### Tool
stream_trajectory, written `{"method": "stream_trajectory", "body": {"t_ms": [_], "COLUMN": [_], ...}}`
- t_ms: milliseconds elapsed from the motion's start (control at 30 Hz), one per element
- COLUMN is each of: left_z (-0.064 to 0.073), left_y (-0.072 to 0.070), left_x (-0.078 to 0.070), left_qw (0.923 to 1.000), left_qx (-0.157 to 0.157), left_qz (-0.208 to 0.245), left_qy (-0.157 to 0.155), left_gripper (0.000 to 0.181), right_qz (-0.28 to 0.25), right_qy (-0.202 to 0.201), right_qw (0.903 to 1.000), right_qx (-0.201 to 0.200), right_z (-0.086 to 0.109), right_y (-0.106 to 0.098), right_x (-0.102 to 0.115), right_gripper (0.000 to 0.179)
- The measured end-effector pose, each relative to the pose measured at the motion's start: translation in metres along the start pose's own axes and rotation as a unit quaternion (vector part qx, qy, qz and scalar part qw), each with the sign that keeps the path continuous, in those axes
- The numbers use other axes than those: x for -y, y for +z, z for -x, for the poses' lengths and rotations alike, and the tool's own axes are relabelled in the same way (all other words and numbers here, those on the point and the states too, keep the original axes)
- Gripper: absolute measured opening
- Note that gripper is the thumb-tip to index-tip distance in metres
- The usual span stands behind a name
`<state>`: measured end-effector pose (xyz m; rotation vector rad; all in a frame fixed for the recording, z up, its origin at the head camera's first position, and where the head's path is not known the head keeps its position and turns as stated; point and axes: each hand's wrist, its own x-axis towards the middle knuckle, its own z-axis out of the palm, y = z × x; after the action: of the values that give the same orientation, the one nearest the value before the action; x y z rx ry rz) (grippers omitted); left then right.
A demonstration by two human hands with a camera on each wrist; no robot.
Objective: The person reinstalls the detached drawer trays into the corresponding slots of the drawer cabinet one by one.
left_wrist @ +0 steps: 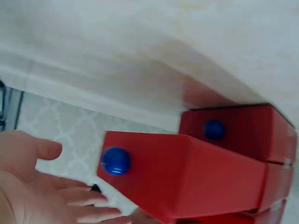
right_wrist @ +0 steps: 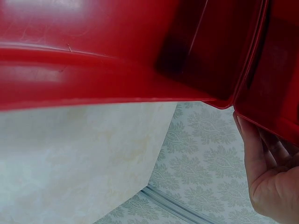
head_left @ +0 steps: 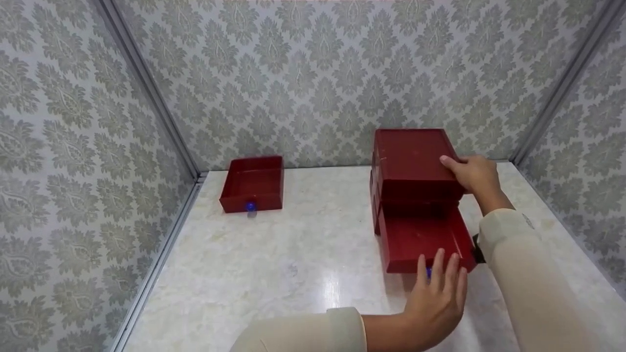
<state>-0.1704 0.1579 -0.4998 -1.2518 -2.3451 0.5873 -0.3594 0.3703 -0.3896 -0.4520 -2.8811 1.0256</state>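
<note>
A red drawer cabinet [head_left: 413, 154] stands at the right of the table, with a dark, drawerless slot under its top. Below that slot, a red drawer [head_left: 401, 265] is pulled out toward me. My left hand [head_left: 435, 308] is at this drawer's front, fingers straight and spread, partly covering its blue knob [left_wrist: 116, 161]. In the left wrist view a small gap shows between that hand and the knob. My right hand [head_left: 477, 173] grips the cabinet's right side, thumb on the top edge and fingers along the side [right_wrist: 275, 172].
A separate red drawer [head_left: 269, 202] with a blue knob [head_left: 251, 206] lies at the back left of the marbled table [head_left: 293, 264]. Another blue knob [left_wrist: 214, 129] shows on the cabinet's lower drawer. Patterned walls [head_left: 313, 73] enclose the back and sides.
</note>
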Motion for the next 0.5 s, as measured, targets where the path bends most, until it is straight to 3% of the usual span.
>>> {"method": "stream_trajectory", "body": {"t_ms": [267, 333, 500], "left_z": [0.01, 0.009, 0.003], "left_y": [-0.003, -0.001, 0.005], "left_x": [-0.02, -0.019, -0.013], "left_qw": [0.9949, 0.9907, 0.9848], "left_qx": [0.098, 0.133, 0.165], "left_qz": [0.024, 0.028, 0.053], "left_qy": [-0.008, -0.005, -0.005], "left_gripper": [0.057, 0.058, 0.061], "right_qz": [-0.008, -0.008, -0.005], "right_qy": [-0.006, -0.007, -0.005], "right_qw": [0.9999, 0.9999, 1.0], "right_qx": [-0.001, -0.001, -0.004], "right_z": [-0.001, -0.001, -0.001], "right_y": [0.0, 0.0, 0.0], "right_x": [-0.002, -0.002, -0.001], "right_gripper": [0.104, 0.104, 0.103]}}
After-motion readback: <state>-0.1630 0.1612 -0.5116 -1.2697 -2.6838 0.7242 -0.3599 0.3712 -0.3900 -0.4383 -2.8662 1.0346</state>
